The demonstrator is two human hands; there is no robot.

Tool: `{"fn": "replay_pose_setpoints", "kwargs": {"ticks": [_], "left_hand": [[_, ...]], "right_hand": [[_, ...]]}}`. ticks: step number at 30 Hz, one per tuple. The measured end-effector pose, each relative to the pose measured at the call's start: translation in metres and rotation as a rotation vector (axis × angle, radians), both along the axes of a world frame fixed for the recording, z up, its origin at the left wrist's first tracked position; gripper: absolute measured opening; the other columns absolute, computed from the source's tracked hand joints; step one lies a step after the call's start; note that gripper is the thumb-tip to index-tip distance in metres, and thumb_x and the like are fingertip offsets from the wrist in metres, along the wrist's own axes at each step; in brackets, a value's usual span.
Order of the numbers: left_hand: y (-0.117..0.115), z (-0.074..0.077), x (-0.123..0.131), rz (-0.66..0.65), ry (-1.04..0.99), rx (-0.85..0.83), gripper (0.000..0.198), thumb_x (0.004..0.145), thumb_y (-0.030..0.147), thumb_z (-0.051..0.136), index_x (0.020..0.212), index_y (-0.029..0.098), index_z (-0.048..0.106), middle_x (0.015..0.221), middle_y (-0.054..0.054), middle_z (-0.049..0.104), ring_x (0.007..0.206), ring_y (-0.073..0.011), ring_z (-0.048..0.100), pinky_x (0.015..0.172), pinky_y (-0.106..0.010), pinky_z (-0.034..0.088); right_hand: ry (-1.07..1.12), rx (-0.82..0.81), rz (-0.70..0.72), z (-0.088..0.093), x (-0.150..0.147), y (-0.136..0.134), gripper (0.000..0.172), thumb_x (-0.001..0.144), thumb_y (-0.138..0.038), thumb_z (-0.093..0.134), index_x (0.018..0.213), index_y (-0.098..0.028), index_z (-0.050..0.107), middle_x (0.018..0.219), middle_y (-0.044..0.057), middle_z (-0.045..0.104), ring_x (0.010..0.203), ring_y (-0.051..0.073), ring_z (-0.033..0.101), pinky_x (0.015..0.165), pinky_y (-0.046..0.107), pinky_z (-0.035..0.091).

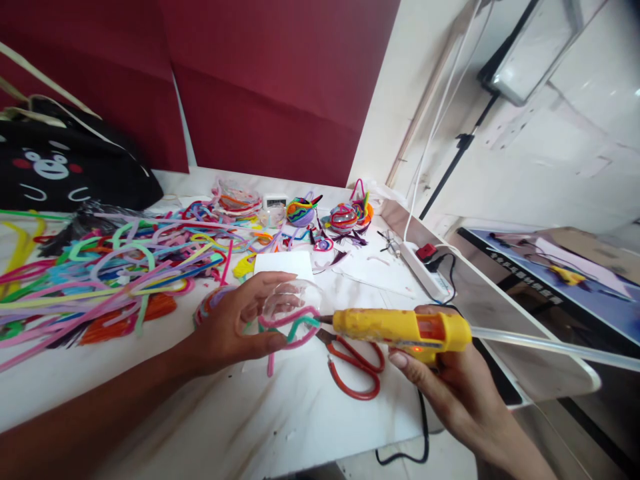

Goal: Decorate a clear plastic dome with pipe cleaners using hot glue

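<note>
My left hand (235,320) grips a clear plastic half-sphere (290,303) with pink and green pipe cleaners (295,323) wound on its rim, holding it just above the white table (250,420). My right hand (450,380) is closed round a yellow hot glue gun (400,328), finger on the trigger. The gun's nozzle touches the right edge of the half-sphere at the pipe cleaners. A clear glue stick (550,347) juts from the gun's back to the right.
Red-handled scissors (357,367) lie under the gun. A big heap of coloured pipe cleaners (110,273) covers the left of the table. Finished wrapped spheres (345,217) sit at the back. A power strip (425,267) lies at the right; a black bag (65,167) stands back left.
</note>
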State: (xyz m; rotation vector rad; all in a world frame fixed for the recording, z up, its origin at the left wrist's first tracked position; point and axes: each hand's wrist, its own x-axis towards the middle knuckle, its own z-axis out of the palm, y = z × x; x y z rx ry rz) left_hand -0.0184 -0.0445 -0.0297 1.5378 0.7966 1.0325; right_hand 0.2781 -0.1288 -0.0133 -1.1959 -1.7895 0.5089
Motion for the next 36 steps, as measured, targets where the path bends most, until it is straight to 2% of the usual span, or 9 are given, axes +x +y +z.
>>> {"fn": "replay_pose_setpoints", "kwargs": {"ticks": [7,12,17,22,28,36], "left_hand": [[-0.001,0.002,0.001,0.01,0.012,0.011,0.067,0.064,0.042,0.086,0.123,0.028,0.059,0.124,-0.007,0.068,0.116,-0.0309,0.064,0.097,-0.038,0.051],[-0.001,0.002,0.0,-0.021,0.0,-0.012,0.068,0.065,0.043,0.086,0.125,0.028,0.056,0.127,-0.009,0.067,0.118,-0.0327,0.063,0.097,-0.04,0.051],[0.001,-0.001,-0.001,-0.045,-0.018,0.003,0.068,0.066,0.042,0.085,0.126,0.028,0.056,0.128,-0.01,0.066,0.119,-0.033,0.062,0.101,-0.042,0.049],[0.005,-0.008,-0.006,-0.122,-0.009,0.083,0.069,0.071,0.037,0.083,0.131,0.027,0.051,0.134,-0.011,0.062,0.122,-0.0317,0.06,0.102,-0.042,0.05],[0.009,-0.011,-0.008,-0.146,0.003,0.143,0.069,0.073,0.035,0.082,0.133,0.029,0.05,0.135,-0.009,0.061,0.123,-0.0307,0.06,0.104,-0.042,0.049],[0.004,-0.006,-0.006,-0.112,0.006,0.093,0.068,0.072,0.039,0.083,0.132,0.029,0.052,0.134,-0.009,0.062,0.122,-0.0311,0.061,0.105,-0.043,0.048]], "right_hand": [[-0.023,0.025,-0.021,-0.005,0.002,-0.001,0.029,0.087,-0.024,0.069,0.114,-0.03,0.06,0.104,0.005,0.065,0.086,0.02,0.067,0.071,0.025,0.06],[-0.005,0.039,-0.013,-0.004,0.0,-0.001,0.025,0.088,-0.024,0.068,0.112,-0.03,0.063,0.114,0.006,0.063,0.093,0.021,0.067,0.076,0.026,0.061],[0.022,0.037,-0.019,-0.003,-0.001,-0.002,0.039,0.088,-0.024,0.068,0.125,-0.032,0.055,0.114,0.006,0.06,0.091,0.019,0.068,0.074,0.023,0.062],[0.035,0.041,-0.007,-0.005,0.0,-0.002,0.038,0.089,-0.024,0.068,0.124,-0.03,0.054,0.119,0.005,0.058,0.095,0.018,0.068,0.078,0.022,0.061],[0.113,0.006,0.012,-0.003,-0.002,-0.006,0.042,0.089,-0.021,0.068,0.126,-0.032,0.052,0.111,0.002,0.066,0.093,0.017,0.071,0.075,0.02,0.062],[0.221,-0.042,0.044,-0.002,-0.005,-0.008,0.041,0.089,-0.017,0.067,0.124,-0.031,0.051,0.108,0.0,0.072,0.093,0.015,0.073,0.08,0.018,0.061]]}}
